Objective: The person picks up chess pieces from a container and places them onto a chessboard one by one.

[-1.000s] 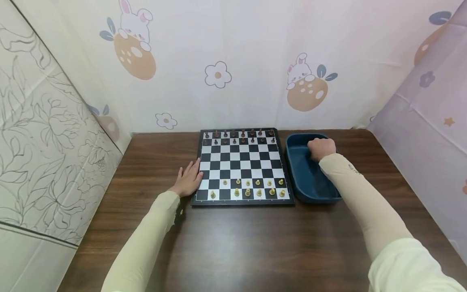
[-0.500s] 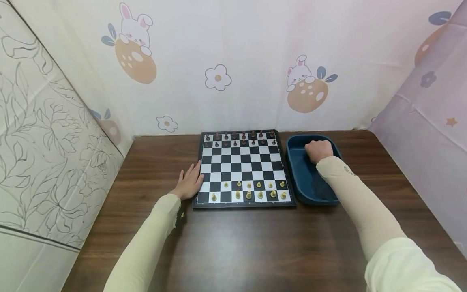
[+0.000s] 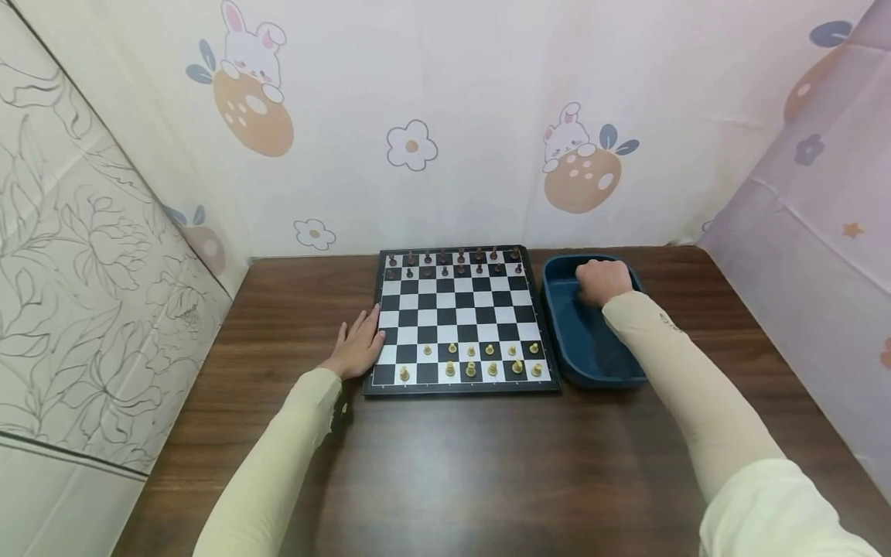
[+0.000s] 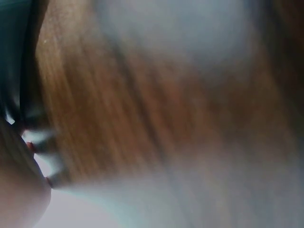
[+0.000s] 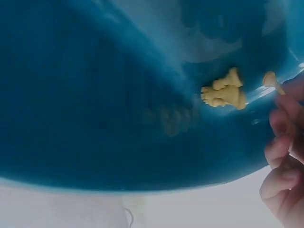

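Note:
My left hand [image 3: 353,350] lies with its fingers spread along the left edge of the chessboard [image 3: 452,321]; in its wrist view only part of it shows. My right hand [image 3: 602,282] is inside the blue bin [image 3: 588,348], right of the board. Seen from the right wrist, its curled fingers [image 5: 280,152] hold a small yellow chess piece [image 5: 270,80] at their tips. Other yellow chess pieces [image 5: 225,90] lie together on the bin floor. On the board, yellow pieces [image 3: 470,369] stand in the two near rows, with gaps at the left, and dark red pieces [image 3: 461,257] fill the two far rows.
The brown wooden table [image 3: 445,472] stretches in front of the board. A patterned cloth [image 3: 459,93] hangs behind the table, and more cloth covers both sides. Bin and board stand almost side by side near the back edge.
My right hand has shifted slightly to the left within the bin. The left hand stays at the board's edge, and the pieces on the board have not moved.

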### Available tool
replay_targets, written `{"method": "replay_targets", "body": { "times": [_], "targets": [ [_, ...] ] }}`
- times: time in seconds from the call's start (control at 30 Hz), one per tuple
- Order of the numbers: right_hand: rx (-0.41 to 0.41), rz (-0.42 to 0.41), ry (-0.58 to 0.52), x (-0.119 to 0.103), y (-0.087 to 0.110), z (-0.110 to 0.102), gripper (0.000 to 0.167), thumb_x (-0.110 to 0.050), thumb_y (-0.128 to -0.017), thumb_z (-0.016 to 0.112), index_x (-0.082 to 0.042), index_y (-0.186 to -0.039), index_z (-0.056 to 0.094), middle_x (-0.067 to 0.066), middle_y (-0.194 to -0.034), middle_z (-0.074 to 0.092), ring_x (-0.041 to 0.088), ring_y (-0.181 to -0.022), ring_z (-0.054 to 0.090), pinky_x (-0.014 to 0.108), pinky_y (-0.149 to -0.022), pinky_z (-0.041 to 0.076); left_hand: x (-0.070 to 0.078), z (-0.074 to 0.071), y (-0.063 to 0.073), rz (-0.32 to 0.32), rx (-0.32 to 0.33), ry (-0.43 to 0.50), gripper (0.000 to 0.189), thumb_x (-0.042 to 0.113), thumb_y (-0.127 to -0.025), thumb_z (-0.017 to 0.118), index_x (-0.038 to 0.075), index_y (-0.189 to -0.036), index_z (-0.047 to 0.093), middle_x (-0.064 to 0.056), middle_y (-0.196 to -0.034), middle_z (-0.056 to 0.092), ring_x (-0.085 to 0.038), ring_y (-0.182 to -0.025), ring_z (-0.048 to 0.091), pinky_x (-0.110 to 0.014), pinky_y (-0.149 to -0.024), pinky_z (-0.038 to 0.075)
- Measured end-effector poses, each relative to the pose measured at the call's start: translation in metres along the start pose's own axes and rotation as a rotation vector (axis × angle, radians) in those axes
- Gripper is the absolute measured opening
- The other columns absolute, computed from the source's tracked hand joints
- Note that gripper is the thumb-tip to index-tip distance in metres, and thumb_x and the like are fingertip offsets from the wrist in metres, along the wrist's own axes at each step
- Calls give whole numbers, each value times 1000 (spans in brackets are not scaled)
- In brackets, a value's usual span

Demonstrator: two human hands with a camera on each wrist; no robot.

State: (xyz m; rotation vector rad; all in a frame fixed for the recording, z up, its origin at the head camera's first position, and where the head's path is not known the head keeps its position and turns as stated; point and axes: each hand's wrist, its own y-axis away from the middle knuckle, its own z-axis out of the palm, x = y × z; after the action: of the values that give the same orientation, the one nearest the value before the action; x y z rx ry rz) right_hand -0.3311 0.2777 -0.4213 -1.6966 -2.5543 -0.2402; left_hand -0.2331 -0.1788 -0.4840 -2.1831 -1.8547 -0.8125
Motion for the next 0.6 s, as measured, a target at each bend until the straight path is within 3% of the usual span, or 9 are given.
{"method": "replay_targets", "body": {
  "times": [0.3,0.6],
  "targets": [
    [7,-5,-76,-2,-2,-12,32,-16,-85,65,-11,-57,49,2,-51,40,18,-45,44,33,-42,37,0,-2,0,-13,-12,-7,62,34,-103,25,8,-154,2,-11,-159,12,-29,-145,2,-54,-111,-7],
    [9,-54,-76,-22,4,-40,15,-18,-84,67,-8,-73,66,1,-59,56,17,-51,52,35,-48,48,1,-2,0,-15,-16,-6,62,34,-103,26,8,-154,2,-11,-159,12,-29,-145,2,-54,-111,-8]
  ]
}}
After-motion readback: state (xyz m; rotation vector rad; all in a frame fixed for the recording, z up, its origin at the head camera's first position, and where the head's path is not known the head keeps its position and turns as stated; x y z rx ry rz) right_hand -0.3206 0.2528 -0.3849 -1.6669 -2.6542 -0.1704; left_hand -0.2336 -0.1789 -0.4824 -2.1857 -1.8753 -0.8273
